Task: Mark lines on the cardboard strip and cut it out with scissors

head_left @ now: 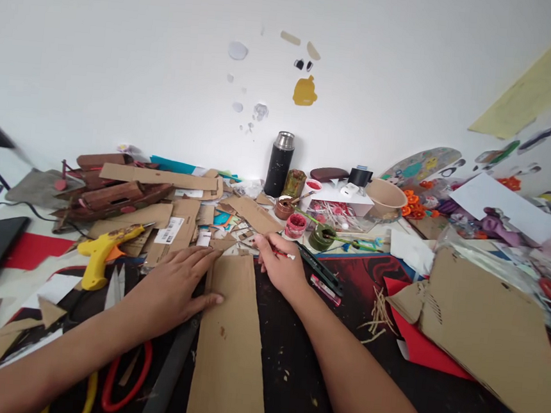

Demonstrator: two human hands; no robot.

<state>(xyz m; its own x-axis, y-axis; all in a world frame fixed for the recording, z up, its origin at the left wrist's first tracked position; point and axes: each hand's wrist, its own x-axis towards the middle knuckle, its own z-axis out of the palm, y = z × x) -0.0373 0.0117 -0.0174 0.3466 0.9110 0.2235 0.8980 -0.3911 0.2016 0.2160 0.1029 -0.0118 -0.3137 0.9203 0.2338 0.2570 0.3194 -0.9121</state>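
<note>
The cardboard strip runs in from six o'clock; the left hand, fingers apart, touches only its left side, so any shove might swivel it. The right hand, clamped on a pen-like tool, could knock the green jar at its two o'clock.

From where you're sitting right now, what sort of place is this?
Probably a home craft space or small studio, judging by the yellow glue gun, the open paint jars and the cardboard strip.
</note>
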